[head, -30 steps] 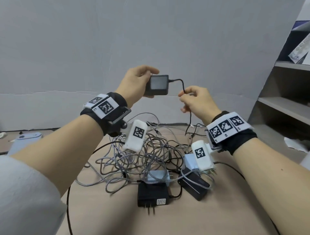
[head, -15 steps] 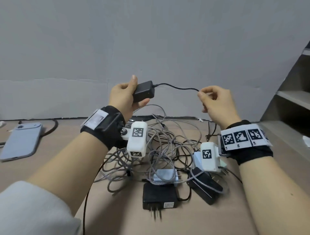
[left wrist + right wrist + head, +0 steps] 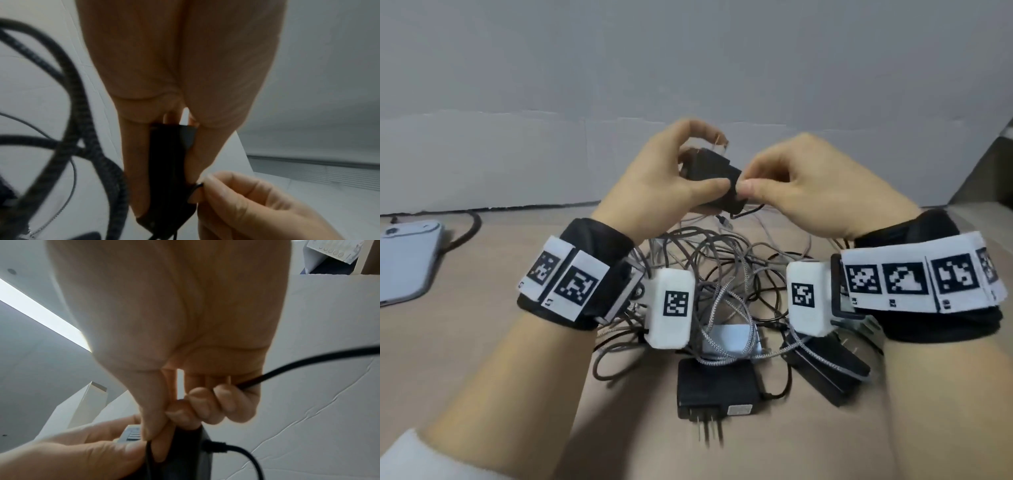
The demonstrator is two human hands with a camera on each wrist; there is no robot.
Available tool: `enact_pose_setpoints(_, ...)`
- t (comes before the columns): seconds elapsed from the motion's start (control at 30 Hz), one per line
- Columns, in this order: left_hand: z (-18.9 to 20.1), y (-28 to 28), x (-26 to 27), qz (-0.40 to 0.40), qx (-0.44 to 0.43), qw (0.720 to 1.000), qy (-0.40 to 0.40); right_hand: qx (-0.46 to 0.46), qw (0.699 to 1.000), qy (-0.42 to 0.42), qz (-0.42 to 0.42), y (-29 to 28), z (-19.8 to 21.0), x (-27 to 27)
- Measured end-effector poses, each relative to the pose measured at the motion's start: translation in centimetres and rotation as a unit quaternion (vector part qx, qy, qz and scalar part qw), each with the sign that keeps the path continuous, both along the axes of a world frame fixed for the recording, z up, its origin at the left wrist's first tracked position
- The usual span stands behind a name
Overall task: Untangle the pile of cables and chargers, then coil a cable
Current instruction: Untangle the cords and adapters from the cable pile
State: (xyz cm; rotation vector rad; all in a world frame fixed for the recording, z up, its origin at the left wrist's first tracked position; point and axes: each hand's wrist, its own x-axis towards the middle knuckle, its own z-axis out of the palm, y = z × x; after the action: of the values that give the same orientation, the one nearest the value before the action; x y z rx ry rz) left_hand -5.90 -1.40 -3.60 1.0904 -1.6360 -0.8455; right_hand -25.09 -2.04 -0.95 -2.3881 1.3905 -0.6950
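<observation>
My left hand (image 3: 681, 171) grips a small black charger (image 3: 714, 174) above the pile, thumb on its near face and fingers curled over the top. In the left wrist view the black charger (image 3: 170, 170) sits between thumb and fingers. My right hand (image 3: 784, 185) meets it from the right and pinches the charger's thin black cable (image 3: 149, 452) against the charger body; the same cable (image 3: 298, 365) runs out past its curled fingers. Below lies the tangled pile of grey braided cables (image 3: 722, 284), with a black adapter (image 3: 717, 387), a white charger (image 3: 729, 337) and another black adapter (image 3: 828, 366).
A pale blue-grey device (image 3: 405, 260) with a black cord lies at the table's left. The grey wall (image 3: 688, 68) stands close behind the hands. A shelf edge (image 3: 1000, 144) shows at the far right. The tan tabletop (image 3: 482, 342) runs toward me.
My right hand has slid left along the black cable from a stretched-out span to the charger. Both hands have come together and lower, closer to the pile.
</observation>
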Motion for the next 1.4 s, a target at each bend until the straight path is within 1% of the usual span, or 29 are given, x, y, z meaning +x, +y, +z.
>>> enact_pose_setpoints(0.07, 0.5, 0.2, 0.0, -0.019, -0.005, 1.000, -0.018, -0.023, 0.999, -0.032, 0.005, 0.0, 0.3, 0.2)
enact_pose_setpoints(0.13, 0.5, 0.5, -0.1, -0.035, 0.012, 0.999, -0.018, -0.030, 0.998, -0.050, 0.001, -0.1, 0.2, 0.3)
enact_pose_setpoints(0.2, 0.3, 0.6, -0.3, -0.045, 0.025, 0.998, -0.033, -0.036, 0.998, -0.056, -0.002, -0.1, -0.1, 0.5)
enact_pose_setpoints(0.27, 0.1, 0.7, -0.5, -0.046, 0.025, 0.997, -0.048, -0.036, 0.997, -0.063, -0.001, -0.1, -0.1, 0.8)
enact_pose_setpoints(0.4, -0.1, 0.6, -0.8, -0.042, 0.025, 0.998, -0.037, -0.037, 0.994, -0.103, 0.014, 0.0, 0.0, 0.8)
enact_pose_setpoints(0.47, -0.3, 0.3, -0.4, -0.026, 0.034, 0.999, -0.028, -0.036, 0.995, -0.095, 0.006, -0.3, 0.0, 0.3)
enact_pose_setpoints(0.53, -0.4, -0.2, 0.2, -0.008, 0.053, 0.999, 0.011, -0.037, 0.998, -0.053, -0.023, -0.7, 0.1, -0.6)
enact_pose_setpoints(0.6, -0.5, -0.4, 0.7, -0.003, 0.070, 0.997, 0.042, -0.033, 0.997, -0.045, -0.045, -1.0, 0.2, -1.6)
enact_pose_setpoints(0.67, -0.8, -0.6, 1.1, -0.005, 0.086, 0.995, 0.042, -0.040, 0.995, -0.073, -0.054, -1.0, 0.3, -2.1)
enact_pose_setpoints(0.73, -1.1, -0.8, 1.2, -0.017, 0.093, 0.995, 0.022, -0.073, 0.990, -0.108, -0.058, -1.0, 0.3, -2.0)
enact_pose_setpoints(0.83, -1.1, -0.7, 1.2, -0.043, 0.085, 0.995, -0.014, -0.134, 0.975, -0.167, -0.051, -0.9, 0.6, -1.1)
enact_pose_setpoints(0.97, -1.1, -0.3, 0.9, -0.055, 0.078, 0.995, -0.020, -0.171, 0.960, -0.216, -0.044, -0.8, 0.6, -0.7)
enact_pose_setpoints(1.03, -1.2, -0.3, 0.6, -0.032, 0.071, 0.997, 0.006, -0.167, 0.962, -0.212, -0.036, -0.7, 0.4, -0.4)
enact_pose_setpoints(1.13, -1.4, -0.6, 0.6, 0.049, 0.047, 0.995, 0.072, -0.159, 0.963, -0.216, -0.034, -0.6, 0.4, -0.1)
enact_pose_setpoints(1.2, -1.4, -0.9, 0.7, 0.095, 0.024, 0.990, 0.102, -0.156, 0.962, -0.222, -0.037, -0.5, 0.4, 0.0)
enact_pose_setpoints(1.3, -1.4, -1.1, 0.6, 0.135, 0.002, 0.983, 0.121, -0.150, 0.963, -0.221, -0.038, -0.5, 0.4, 0.2)
enact_pose_setpoints(1.4, -1.5, -1.0, 0.5, 0.147, -0.002, 0.983, 0.108, -0.143, 0.963, -0.225, -0.045, -0.3, 0.3, 0.5)
